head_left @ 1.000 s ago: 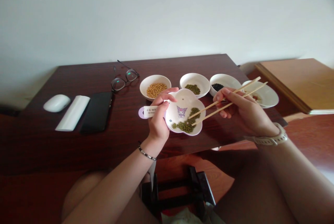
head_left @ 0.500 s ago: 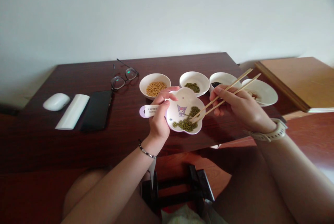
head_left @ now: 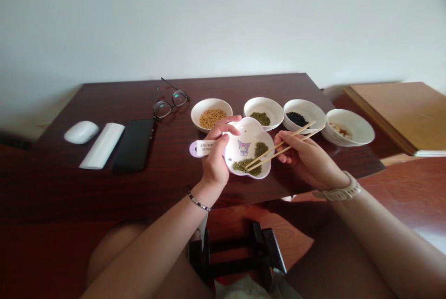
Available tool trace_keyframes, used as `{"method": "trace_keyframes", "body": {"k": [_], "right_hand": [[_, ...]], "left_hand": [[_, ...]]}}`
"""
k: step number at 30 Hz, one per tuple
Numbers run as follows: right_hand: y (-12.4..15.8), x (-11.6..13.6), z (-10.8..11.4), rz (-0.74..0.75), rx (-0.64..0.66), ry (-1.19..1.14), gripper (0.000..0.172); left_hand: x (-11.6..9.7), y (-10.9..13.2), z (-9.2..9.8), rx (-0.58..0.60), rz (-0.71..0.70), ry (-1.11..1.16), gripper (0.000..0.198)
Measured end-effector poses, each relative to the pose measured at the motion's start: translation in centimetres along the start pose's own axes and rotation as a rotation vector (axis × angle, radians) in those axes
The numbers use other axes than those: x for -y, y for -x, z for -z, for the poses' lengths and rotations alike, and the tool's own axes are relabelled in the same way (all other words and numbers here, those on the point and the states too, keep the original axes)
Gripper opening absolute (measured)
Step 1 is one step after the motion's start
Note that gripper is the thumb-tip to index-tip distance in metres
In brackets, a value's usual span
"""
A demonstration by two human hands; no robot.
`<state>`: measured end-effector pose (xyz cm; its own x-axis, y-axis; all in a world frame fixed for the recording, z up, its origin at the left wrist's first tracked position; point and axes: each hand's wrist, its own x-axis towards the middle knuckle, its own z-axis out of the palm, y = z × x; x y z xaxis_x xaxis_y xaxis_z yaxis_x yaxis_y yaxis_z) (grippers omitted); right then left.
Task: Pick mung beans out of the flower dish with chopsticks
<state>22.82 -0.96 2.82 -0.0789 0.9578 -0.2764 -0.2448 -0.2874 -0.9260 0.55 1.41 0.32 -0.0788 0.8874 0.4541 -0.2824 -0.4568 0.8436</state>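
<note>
White dish [head_left: 251, 132] with a purple edge, held up over the near part of the table [head_left: 170, 182], left hand [head_left: 216, 159] pinching its left side next to the label [head_left: 205, 148]. Right hand [head_left: 304, 156] has its fingers closed around the chopsticks [head_left: 266, 154], tips down in the green beans [head_left: 239, 166]. Can't tell if a bean is caught between them, too small.

Looks partway to me: there's a fair pile in the dish, and more green ones in the middle bowl [head_left: 274, 112] right behind. Yellow beans [head_left: 212, 117] and black beans [head_left: 296, 118] sit in their own bowls, and I see none in the dish. Last bowl [head_left: 362, 135] has pale and reddish bits, no idea what.

As for obstacles, the dish overlaps the middle bowl's front from this view, and the sticks cross in front of the black beans' bowl. Glasses [head_left: 170, 103], phone [head_left: 134, 145], white box [head_left: 102, 146] and white pod [head_left: 81, 132] are off left, well apart.
</note>
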Motion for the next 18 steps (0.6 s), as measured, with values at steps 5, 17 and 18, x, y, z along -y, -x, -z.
{"method": "trace_keyframes", "body": {"k": [5, 17, 18], "right_hand": [[-0.1, -0.6, -0.3, -0.008, -0.034, -0.116, 0.030], [-0.8, 0.2, 0.6, 0.031, -0.017, -0.281, 0.017], [-1.0, 0.6, 0.9, 0.041, -0.021, -0.298, 0.016]], "left_hand": [[0.1, 0.0, 0.0, -0.004, 0.008, -0.031, 0.021], [0.1, 0.1, 0.2, -0.004, 0.043, -0.008, 0.021], [0.1, 0.1, 0.1, -0.007, 0.048, 0.005, 0.021]]}}
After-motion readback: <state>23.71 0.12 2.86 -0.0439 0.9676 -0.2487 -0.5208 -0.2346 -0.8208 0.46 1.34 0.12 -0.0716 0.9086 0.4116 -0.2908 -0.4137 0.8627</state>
